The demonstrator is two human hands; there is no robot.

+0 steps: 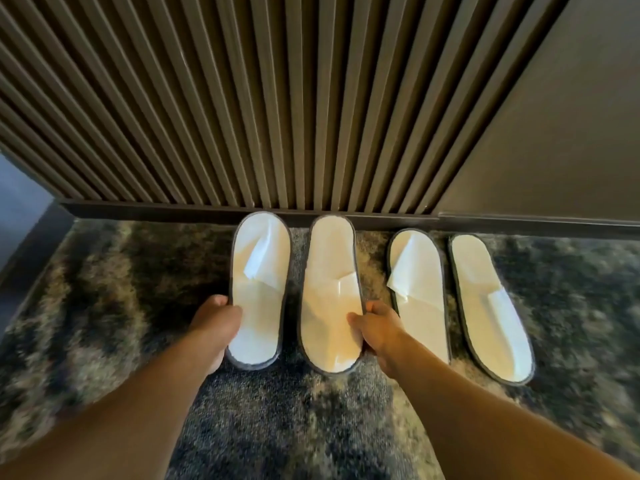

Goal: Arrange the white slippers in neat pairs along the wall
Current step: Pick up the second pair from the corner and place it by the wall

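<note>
4 white slippers lie on the carpet, set in a row along the foot of the wall, toes toward the baseboard.

Slipper 1, at the left end of the row, has its toe right at the baseboard. The left hand grips its left edge near the heel, thumb on the insole and fingers curled under the sole, and the heel end looks slightly lifted off the carpet.

Slipper 2 lies just beside slipper 1, toe also at the baseboard, with a narrow strip of carpet between them. The right hand is closed on its right edge near the heel, thumb pressed on the insole, fingers wrapped round the rim.

Slipper 3 and slipper 4 form a pair toward the right, free of either hand. Their toes sit a little back from the baseboard and both angle slightly, heels swung to the right. Slipper 3 is close to the right hand; the wrist covers part of its lower left edge. Slipper 4 lies just beside slipper 3, apart from it.

All 4 have dark trim round the sole and a flattened white upper folded across the insole. The wall behind slippers 1 and 2 is ribbed with vertical slats; further right it is a plain panel.
</note>
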